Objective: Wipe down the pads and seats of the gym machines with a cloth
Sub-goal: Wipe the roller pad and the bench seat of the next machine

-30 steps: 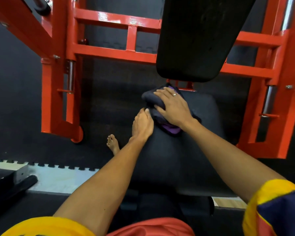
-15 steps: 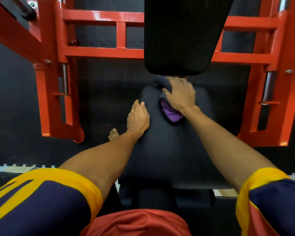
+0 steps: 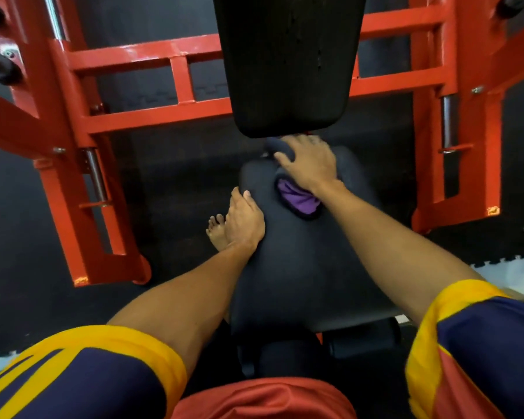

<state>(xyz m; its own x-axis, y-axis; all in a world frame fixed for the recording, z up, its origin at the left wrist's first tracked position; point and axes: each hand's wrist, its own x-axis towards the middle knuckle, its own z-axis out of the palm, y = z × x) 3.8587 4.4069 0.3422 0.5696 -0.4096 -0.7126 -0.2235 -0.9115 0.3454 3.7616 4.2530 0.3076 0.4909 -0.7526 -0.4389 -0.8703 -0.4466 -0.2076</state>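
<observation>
In the head view, your right hand (image 3: pixel 310 164) lies with fingers spread on the dark and purple cloth (image 3: pixel 298 199), pressing it onto the seat (image 3: pixel 300 267) at frame centre, just below the back pad (image 3: pixel 288 62). Your left hand (image 3: pixel 244 220) clasps the seat's left edge, thumb on top.
</observation>
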